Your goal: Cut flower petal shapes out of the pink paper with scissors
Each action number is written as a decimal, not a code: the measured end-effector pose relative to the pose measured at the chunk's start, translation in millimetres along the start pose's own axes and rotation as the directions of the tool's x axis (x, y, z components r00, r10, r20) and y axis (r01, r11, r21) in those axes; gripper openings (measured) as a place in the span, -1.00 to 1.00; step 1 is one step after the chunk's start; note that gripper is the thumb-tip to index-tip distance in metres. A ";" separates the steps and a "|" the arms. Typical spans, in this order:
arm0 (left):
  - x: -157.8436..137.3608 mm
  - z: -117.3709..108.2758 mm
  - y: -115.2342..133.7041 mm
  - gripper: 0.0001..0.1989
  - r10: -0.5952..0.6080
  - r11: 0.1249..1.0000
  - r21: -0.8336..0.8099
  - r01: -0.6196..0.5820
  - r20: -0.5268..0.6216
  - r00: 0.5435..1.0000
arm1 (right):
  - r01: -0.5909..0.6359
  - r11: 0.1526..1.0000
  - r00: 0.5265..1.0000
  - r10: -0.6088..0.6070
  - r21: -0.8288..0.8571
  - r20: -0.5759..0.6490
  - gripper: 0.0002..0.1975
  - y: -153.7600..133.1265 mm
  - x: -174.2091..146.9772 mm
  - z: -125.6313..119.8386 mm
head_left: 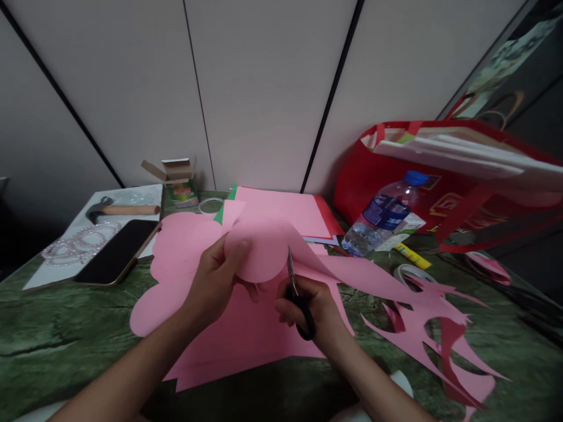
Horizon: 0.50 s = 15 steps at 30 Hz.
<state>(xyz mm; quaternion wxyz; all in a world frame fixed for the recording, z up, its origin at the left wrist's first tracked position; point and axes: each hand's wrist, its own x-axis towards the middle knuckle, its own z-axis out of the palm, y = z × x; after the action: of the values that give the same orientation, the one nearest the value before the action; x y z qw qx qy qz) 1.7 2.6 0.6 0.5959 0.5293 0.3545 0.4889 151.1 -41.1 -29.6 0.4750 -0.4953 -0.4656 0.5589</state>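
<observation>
My left hand [220, 272] pinches a piece of pink paper [264, 246] with a rounded outline, thumb on top and fingers beneath. In my right hand [314, 305] is a pair of scissors [295, 284] with black handles, its blades at the paper's right edge. From that edge a strip of the same paper stretches away to the right. Under both hands lie large pink sheets [246, 334]. Pink cut-outs with scalloped edges [180, 252] rest left of my left hand. Curved pink offcuts [440, 328] are heaped at the right.
On the left are a black phone [118, 252], a wooden-handled hammer [127, 210], beaded strings [81, 243] and a small open box [180, 186]. A water bottle [382, 214], a yellow tube [412, 256], a tape roll [413, 274] and a red bag [440, 193] stand or lie at right.
</observation>
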 end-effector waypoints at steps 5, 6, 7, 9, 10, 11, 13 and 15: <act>-2.7 2.4 3.2 -0.79 -0.002 0.993 0.119 -0.004 0.057 0.998 | 0.018 1.000 1.000 -0.018 0.021 0.005 -0.75 3.5 -0.3 -0.6; -3.3 2.4 4.6 -0.79 0.003 0.989 0.147 -0.011 0.052 0.999 | 0.024 0.999 1.000 -0.024 0.024 0.006 -0.77 5.7 0.1 -1.1; -4.1 2.7 5.9 -0.79 0.004 0.985 0.170 -0.012 0.049 0.999 | 0.036 0.999 0.999 -0.036 0.026 0.005 -0.79 8.2 0.8 -1.7; -5.5 3.8 8.0 -0.79 -0.005 0.979 0.202 -0.005 0.048 0.999 | 0.080 0.996 0.997 -0.080 0.028 0.001 -0.81 12.6 2.3 -3.4; -6.1 4.7 8.5 -0.77 -0.013 0.977 0.213 0.001 0.052 0.999 | 0.109 0.994 0.994 -0.110 0.022 0.007 -0.81 14.1 3.1 -4.3; -6.7 5.5 8.6 -0.76 -0.019 0.976 0.218 0.006 0.059 0.998 | 0.138 0.990 0.990 -0.138 0.015 0.013 -0.81 14.9 3.9 -5.2; -7.6 7.2 8.3 -0.74 -0.030 0.975 0.220 0.014 0.070 0.997 | 0.183 0.983 0.983 -0.183 0.007 0.018 -0.82 14.7 4.9 -6.7; -8.2 8.4 7.7 -0.74 -0.040 0.976 0.218 0.023 0.074 0.996 | 0.205 0.979 0.979 -0.205 0.001 0.009 -0.81 12.9 5.5 -7.5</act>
<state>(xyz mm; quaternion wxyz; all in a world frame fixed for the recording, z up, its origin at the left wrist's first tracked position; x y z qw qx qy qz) 5.8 -8.0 8.9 0.5557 0.6040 0.3907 0.4168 157.4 -36.8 -43.5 0.5279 -0.4420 -0.5163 0.5093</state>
